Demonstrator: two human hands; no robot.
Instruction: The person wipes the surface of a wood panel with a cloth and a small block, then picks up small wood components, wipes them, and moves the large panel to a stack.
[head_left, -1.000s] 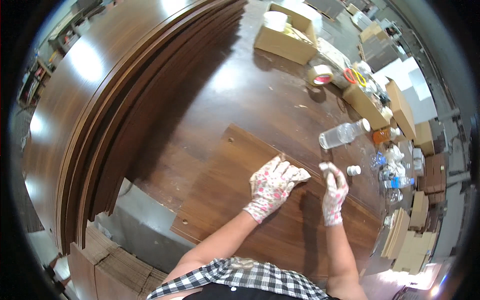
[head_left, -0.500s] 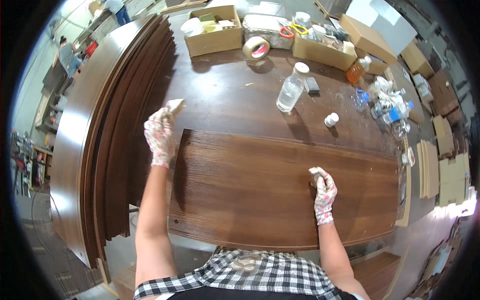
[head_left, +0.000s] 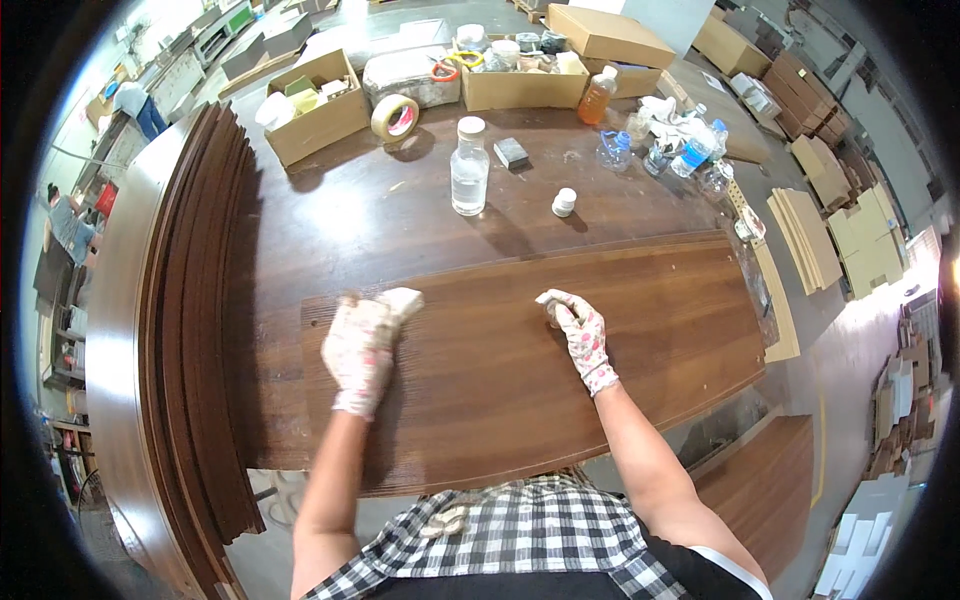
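A long brown wood-grain panel [head_left: 480,400] lies flat on the dark brown table in front of me. My left hand [head_left: 360,350], in a white glove with pink spots, is closed over the panel's left part. A pale piece like a folded cloth [head_left: 403,301] sticks out from its fingers, slightly blurred. My right hand [head_left: 582,340], gloved alike, hovers above or rests on the panel right of its middle; I cannot tell which. Its fingers are curled together, and what they hold, if anything, is hidden.
Beyond the panel stand a clear bottle [head_left: 469,180], a small white bottle [head_left: 564,203] and a grey block [head_left: 511,153]. Tape [head_left: 395,119] and open cartons [head_left: 525,90] line the back. Stacked brown panels [head_left: 190,300] rise at left. Plastic bottles [head_left: 690,158] crowd the right corner.
My left hand has come from beyond the panel's far left corner to over the panel. My right hand remains closed over the panel. The view has turned to the right.
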